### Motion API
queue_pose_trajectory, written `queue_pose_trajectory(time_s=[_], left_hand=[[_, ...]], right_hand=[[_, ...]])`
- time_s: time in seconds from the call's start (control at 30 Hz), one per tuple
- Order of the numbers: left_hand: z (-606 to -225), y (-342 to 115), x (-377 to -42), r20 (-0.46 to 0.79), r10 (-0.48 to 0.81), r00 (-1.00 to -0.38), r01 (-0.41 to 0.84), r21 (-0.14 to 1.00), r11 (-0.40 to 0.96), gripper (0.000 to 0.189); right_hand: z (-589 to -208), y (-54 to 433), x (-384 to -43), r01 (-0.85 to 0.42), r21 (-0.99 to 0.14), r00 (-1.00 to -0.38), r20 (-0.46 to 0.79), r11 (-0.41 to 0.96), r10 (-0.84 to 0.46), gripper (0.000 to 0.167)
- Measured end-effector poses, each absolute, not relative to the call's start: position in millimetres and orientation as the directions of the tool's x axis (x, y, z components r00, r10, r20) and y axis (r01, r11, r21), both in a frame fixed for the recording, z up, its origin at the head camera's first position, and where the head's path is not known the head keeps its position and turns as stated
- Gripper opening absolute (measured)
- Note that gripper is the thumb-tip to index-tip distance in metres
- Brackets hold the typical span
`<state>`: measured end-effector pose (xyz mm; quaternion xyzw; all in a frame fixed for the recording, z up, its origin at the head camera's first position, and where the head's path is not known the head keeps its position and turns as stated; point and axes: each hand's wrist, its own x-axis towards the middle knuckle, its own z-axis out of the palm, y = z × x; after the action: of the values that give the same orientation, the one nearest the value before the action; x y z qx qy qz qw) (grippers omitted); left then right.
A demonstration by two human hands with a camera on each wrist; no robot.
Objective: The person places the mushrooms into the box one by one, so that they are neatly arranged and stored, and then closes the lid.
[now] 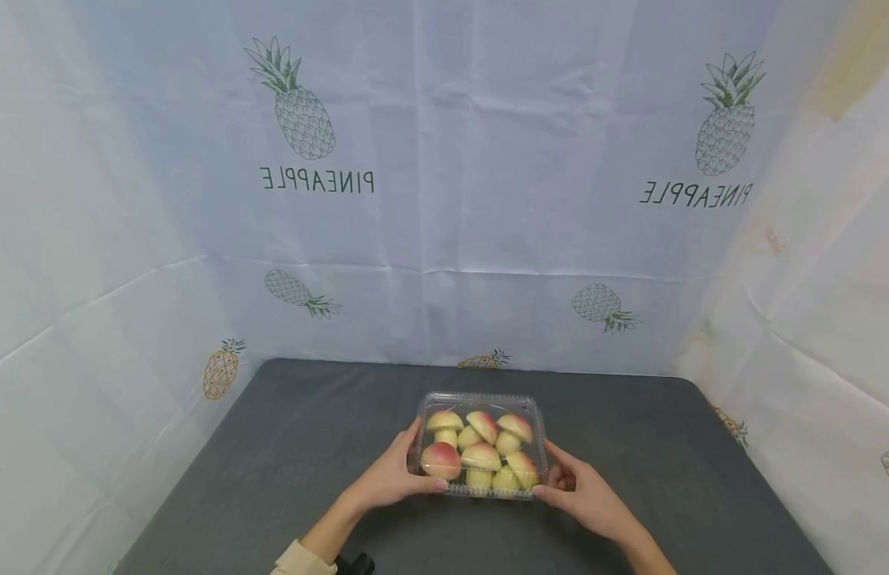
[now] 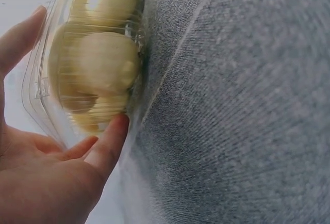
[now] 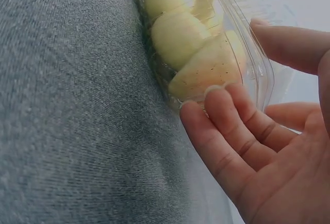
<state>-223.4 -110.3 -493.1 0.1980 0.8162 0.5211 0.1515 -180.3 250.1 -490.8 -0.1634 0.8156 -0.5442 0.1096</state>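
Observation:
A clear plastic clamshell box (image 1: 482,397) rests on the dark table in the head view, its lid down. Inside are several mushroom-shaped pieces (image 1: 480,457), pale yellow with red-tinged caps. My left hand (image 1: 392,479) grips the box's left side, thumb on the front rim, fingers along the side wall. On the opposite side my right hand (image 1: 591,499) holds it likewise, thumb at the front right corner. In the left wrist view, a fingertip (image 2: 119,123) touches the low side wall. Bent fingers (image 3: 219,102) press the box's side in the right wrist view.
The dark grey table (image 1: 307,431) spreads around the box on all sides. White cloth (image 1: 502,200) printed with pineapples hangs behind it and along both sides. A black object (image 1: 355,565) shows beside the left sleeve (image 1: 303,559).

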Motion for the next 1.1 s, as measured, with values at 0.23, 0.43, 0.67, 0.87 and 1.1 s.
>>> queue_pose_trajectory(time_s=[0.23,0.43,0.67,0.87,1.1], left_hand=[[-495.8,-111.3,-225.2,-0.034,0.479,-0.877,0.175,0.906,0.385,0.118],[-495.0,-110.7,-224.4,-0.033,0.478,-0.878,0.181,0.901,0.395,0.118],[-493.7,-110.0,-222.3,-0.033,0.47,-0.882,0.18,0.898,0.401,0.118],[-493.6,-110.0,-222.1,-0.036,0.466,-0.884,0.174,0.9,0.399,0.118],[-495.8,-109.5,-223.2,-0.038,0.447,-0.894,0.166,0.898,0.408,0.117]], right_hand=[[-493.4,250.4,-179.2,-0.131,-0.949,-0.908,-0.001,0.286,-0.418,0.084],[-494.9,250.7,-178.0,-0.133,-0.96,-0.9,0.012,0.248,-0.436,0.083],[-495.8,249.9,-177.9,-0.157,-0.961,-0.891,0.038,0.228,-0.452,0.081],[-497.0,249.4,-178.1,-0.161,-0.962,-0.89,0.044,0.222,-0.454,0.083],[-497.8,248.9,-178.4,-0.157,-0.961,-0.894,0.042,0.226,-0.445,0.084]])
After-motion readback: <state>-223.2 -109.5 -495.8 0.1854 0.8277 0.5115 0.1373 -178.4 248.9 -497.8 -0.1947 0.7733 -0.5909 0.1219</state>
